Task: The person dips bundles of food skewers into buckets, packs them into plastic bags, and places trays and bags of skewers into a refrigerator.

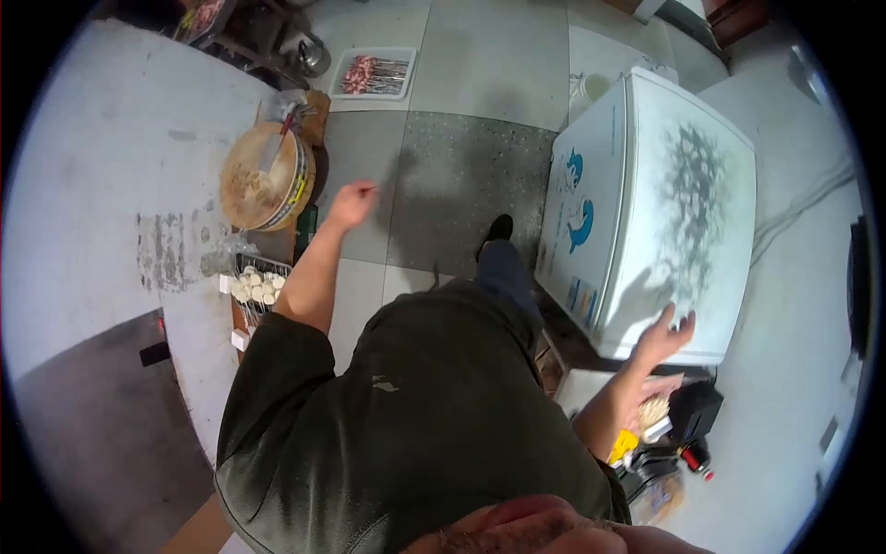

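My left hand (353,204) is held out over the floor tiles, its fingers closed together. Something small and dark shows at its fingertips, too small to make out. Left of it stands a round wooden chopping block (242,198) with a cleaver (274,148) lying on top. My right hand (663,338) has its fingers apart and holds nothing. It is by the near edge of a white freezer (637,268), casting a shadow on it; whether it touches I cannot tell.
A white tray (410,76) of skewered meat sits on the floor ahead. Pale round pieces on sticks (258,286) lie at left. By my right forearm are a black box (694,411) and a bottle (697,454). A metal kettle (316,59) stands at the back left.
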Demonstrator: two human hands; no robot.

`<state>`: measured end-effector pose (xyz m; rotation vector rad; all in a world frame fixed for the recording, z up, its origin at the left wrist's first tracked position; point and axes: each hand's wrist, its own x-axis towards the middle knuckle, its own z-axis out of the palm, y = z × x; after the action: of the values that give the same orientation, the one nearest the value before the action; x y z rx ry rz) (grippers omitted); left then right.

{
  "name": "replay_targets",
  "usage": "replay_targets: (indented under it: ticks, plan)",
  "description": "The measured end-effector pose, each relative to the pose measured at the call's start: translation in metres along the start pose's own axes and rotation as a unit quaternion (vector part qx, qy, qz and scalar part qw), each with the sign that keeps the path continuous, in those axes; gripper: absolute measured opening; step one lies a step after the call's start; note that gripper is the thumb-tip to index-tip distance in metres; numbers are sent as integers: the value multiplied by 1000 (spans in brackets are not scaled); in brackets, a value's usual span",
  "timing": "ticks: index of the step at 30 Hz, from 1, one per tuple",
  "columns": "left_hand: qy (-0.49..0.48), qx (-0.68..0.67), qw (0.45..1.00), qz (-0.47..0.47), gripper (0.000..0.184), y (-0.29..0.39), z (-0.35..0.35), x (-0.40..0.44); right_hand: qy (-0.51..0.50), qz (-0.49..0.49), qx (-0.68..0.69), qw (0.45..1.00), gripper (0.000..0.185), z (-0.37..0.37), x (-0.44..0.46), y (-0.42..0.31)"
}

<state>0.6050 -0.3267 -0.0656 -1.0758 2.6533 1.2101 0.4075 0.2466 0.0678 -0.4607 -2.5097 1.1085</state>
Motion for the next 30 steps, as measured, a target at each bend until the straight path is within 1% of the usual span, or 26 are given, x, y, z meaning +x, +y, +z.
replay_targets:
  ticks: [1, 2, 3, 4, 5, 6, 7, 8, 10, 11, 12, 13, 14, 15, 16, 17, 18, 19, 20, 21, 23, 24, 26, 28, 30]
  plan:
    - [25, -8, 998, -53, 28, -26, -8, 15, -18, 5, 30, 999, 59, 30, 22, -14]
    - [-4, 7, 987, -161, 30, -24, -26, 12, -36, 10, 62, 997, 57, 60, 47, -31]
    - [73, 23, 982, -171, 34, -89, -17, 12, -70, 14, 87, 994, 56, 89, 77, -48]
    - [56, 16, 973, -225, 33, -29, -41, -12, -102, 21, 110, 988, 54, 114, 104, -63]
    - [85, -44, 967, -235, 28, -121, -23, -21, -136, 26, 127, 982, 53, 137, 129, -81]
    - [91, -86, 939, -320, 24, -36, -39, -42, -130, -1, 168, 977, 51, 164, 150, -106]
    - [73, -131, 922, -356, 16, -85, -27, -60, -164, -10, 151, 975, 49, 191, 181, -114]
    - [55, -145, 905, -396, 16, -102, -22, -72, -179, -21, 145, 973, 48, 215, 202, -137]
    - [-18, -111, 887, -447, 15, -105, -4, -79, -184, -51, 127, 973, 45, 256, 241, -195]
    - [-79, -69, 888, -447, 15, -107, 7, -73, -174, -70, 116, 975, 45, 281, 256, -221]
    - [-158, -7, 897, -413, 15, -109, 20, -63, -151, -80, 135, 976, 44, 315, 279, -220]
    - [-198, -2, 896, -398, 15, -113, 33, -53, -171, -96, 105, 975, 44, 338, 298, -227]
    - [-226, -25, 890, -394, 15, -118, 46, -35, -191, -111, 75, 972, 43, 358, 316, -237]
    - [-151, -213, 840, -475, 13, -110, 50, -4, -165, -130, 42, 977, 43, 380, 332, -242]
    - [-52, -380, 750, -539, 12, -96, 52, 30, -138, -147, 10, 979, 43, 402, 343, -242]
    - [-72, -343, 777, -524, 13, -92, 45, 88, -110, -160, -23, 981, 43, 423, 354, -243]
    - [-92, -286, 815, -497, 14, -78, 33, 156, -113, -140, -57, 982, 44, 444, 366, -248]
    - [-111, -202, 862, -451, 16, -65, 15, 226, -120, -113, -93, 982, 45, 458, 372, -250]
    - [-115, -135, 897, -405, 17, -46, -6, 300, -129, -87, -129, 979, 46, 468, 381, -249]
    - [-95, -92, 923, -361, 19, -22, -27, 378, -142, -88, -152, 974, 46, 476, 393, -249]
    - [-34, -44, 958, -282, 23, 42, -69, 530, -163, -82, -190, 965, 47, 493, 409, -244]
    - [26, 45, 986, -159, 30, 67, -85, 605, -162, -21, -162, 973, 48, 501, 415, -237]
    - [82, 66, 981, -162, 36, 162, -110, 743, -152, 84, -94, 980, 48, 518, 429, -220]
    - [43, -60, 994, -81, 34, 286, -127, 833, -148, 124, -209, 959, 52, 542, 436, -189]
    - [77, -115, 990, -19, 35, 378, -115, 900, -159, 180, -265, 934, 56, 564, 443, -176]
